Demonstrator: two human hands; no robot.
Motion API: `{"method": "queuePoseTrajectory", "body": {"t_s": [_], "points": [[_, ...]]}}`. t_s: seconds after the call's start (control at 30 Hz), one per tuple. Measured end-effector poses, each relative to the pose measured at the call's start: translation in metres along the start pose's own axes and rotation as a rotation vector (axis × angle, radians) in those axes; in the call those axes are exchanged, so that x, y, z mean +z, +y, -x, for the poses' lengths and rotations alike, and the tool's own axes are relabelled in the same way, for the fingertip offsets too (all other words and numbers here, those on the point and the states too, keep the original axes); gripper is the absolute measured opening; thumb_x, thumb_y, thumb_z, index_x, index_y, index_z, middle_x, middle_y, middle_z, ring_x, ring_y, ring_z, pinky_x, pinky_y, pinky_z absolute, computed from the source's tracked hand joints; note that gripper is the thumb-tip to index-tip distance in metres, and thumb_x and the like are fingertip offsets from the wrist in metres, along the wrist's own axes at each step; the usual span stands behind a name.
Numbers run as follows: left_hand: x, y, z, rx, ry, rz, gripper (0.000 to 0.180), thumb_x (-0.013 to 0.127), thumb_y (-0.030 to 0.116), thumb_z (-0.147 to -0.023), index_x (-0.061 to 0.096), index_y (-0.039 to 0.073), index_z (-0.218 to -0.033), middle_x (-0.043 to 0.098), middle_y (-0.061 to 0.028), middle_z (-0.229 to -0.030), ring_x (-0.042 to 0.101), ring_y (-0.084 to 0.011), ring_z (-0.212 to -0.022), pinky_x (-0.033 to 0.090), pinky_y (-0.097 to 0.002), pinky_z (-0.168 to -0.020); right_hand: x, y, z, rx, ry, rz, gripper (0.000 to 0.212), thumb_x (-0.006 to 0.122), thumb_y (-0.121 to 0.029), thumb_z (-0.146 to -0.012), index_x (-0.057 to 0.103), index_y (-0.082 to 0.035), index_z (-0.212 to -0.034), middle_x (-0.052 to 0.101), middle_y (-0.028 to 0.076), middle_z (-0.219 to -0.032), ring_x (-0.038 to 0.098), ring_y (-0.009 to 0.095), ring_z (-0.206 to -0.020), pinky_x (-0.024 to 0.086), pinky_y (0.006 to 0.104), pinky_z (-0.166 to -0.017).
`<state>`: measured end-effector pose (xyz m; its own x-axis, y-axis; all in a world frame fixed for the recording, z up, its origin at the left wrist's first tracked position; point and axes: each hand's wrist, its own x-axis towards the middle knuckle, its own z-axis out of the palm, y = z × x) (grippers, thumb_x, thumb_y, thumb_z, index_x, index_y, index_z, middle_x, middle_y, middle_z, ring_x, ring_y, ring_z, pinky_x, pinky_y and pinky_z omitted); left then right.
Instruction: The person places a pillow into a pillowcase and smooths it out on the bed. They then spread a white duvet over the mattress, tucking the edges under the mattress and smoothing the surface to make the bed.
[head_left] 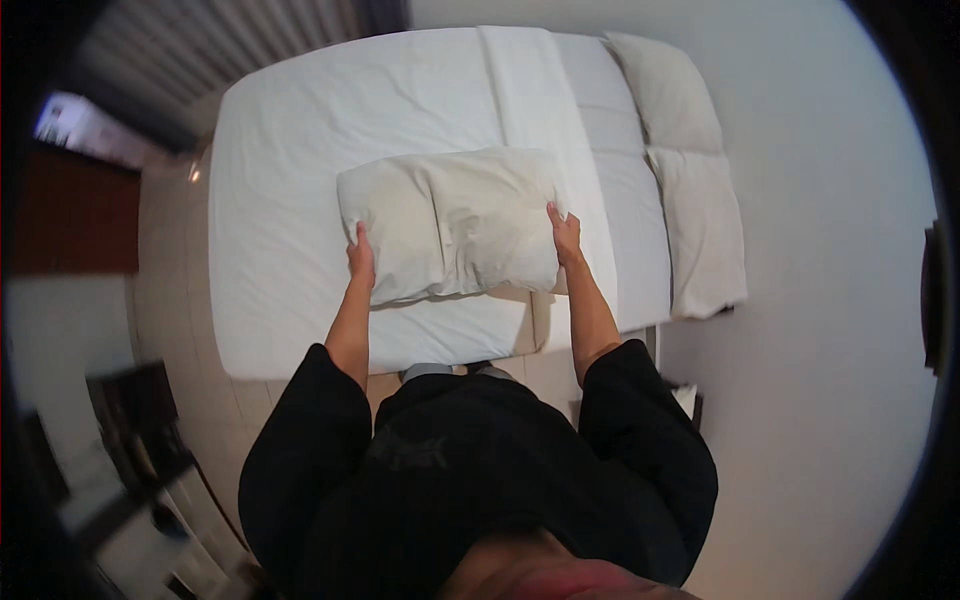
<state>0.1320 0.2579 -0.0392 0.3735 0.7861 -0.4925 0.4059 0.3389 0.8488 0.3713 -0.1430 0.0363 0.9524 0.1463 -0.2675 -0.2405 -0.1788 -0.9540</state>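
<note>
An off-white pillow (480, 215) is held level over the near side of a bed covered with a white sheet (290, 130). My left hand (361, 252) grips the pillow's left end, thumb on top and the other fingers hidden beneath or behind it. At the right end, my right hand (566, 235) has hold of the pillow in the same way, its thumb and part of the fingers showing. Creases run down the middle of the pillow, and a shadow falls on the sheet below its near edge.
Two more pillows, a far one (668, 92) and a near one (700, 230), lie along the bed's right end by the pale wall (830, 250). A folded band of sheet (545, 95) crosses the bed. Grey curtains (200, 45) hang far left; dark furniture (135, 410) stands lower left on tiled floor.
</note>
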Motion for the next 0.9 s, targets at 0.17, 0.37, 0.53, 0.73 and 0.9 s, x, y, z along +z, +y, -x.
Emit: {"method": "queuePoseTrajectory", "body": {"t_s": [0.17,0.37,0.53,0.73,0.9], "points": [[0.005,0.039,0.048,-0.112,-0.490,0.153,0.079,0.055,0.057,-0.102,0.045,-0.006,-0.148,0.058,-0.0178,-0.144,0.059,-0.0292,-0.128,0.047,-0.0406,-0.110,-0.103,0.019,0.143,0.019,0.309,-0.152,0.057,0.072,-0.043,-0.097,0.067,0.008,-0.121,0.075,0.014,-0.104,0.071,0.021,-0.086,0.058,0.0355,-0.079],[0.030,0.067,0.101,-0.343,-1.306,0.128,0.082,0.035,0.067,-0.104,0.036,0.006,-0.158,0.048,-0.0143,-0.156,0.051,-0.0348,-0.140,0.042,-0.0483,-0.117,-0.135,0.032,0.374,0.227,0.786,-0.065,0.047,0.074,-0.040,-0.096,0.074,0.003,-0.113,0.076,0.008,-0.105,0.068,0.015,-0.091,0.054,0.0342,-0.083],[0.002,0.158,0.180,-0.605,-1.609,-0.264,0.084,0.038,0.073,-0.100,0.039,0.012,-0.158,0.050,-0.0129,-0.156,0.052,-0.0338,-0.139,0.044,-0.0508,-0.115,-0.035,-0.046,0.577,0.054,1.093,-0.194,0.059,0.075,-0.050,-0.092,0.072,0.004,-0.115,0.076,0.009,-0.099,0.069,0.017,-0.090,0.054,0.0357,-0.085],[0.008,0.164,0.211,-0.601,-1.926,-0.834,0.076,0.053,0.060,-0.101,0.045,0.006,-0.152,0.055,-0.0137,-0.150,0.055,-0.0308,-0.136,0.045,-0.0483,-0.113,0.135,-0.172,0.729,0.456,1.515,-0.267,0.074,0.072,-0.054,-0.093,0.060,0.006,-0.135,0.061,0.022,-0.138,0.055,0.028,-0.130,0.042,0.0396,-0.108],[-0.017,0.082,0.237,-0.318,-1.973,-1.021,0.065,0.065,0.043,-0.101,0.049,-0.001,-0.147,0.060,-0.0143,-0.143,0.058,-0.0260,-0.130,0.046,-0.0400,-0.109,0.220,-0.061,0.802,0.312,1.638,-0.544,0.056,0.071,-0.039,-0.098,0.064,0.004,-0.133,0.070,0.014,-0.126,0.064,0.020,-0.113,0.048,0.0346,-0.100]]}}
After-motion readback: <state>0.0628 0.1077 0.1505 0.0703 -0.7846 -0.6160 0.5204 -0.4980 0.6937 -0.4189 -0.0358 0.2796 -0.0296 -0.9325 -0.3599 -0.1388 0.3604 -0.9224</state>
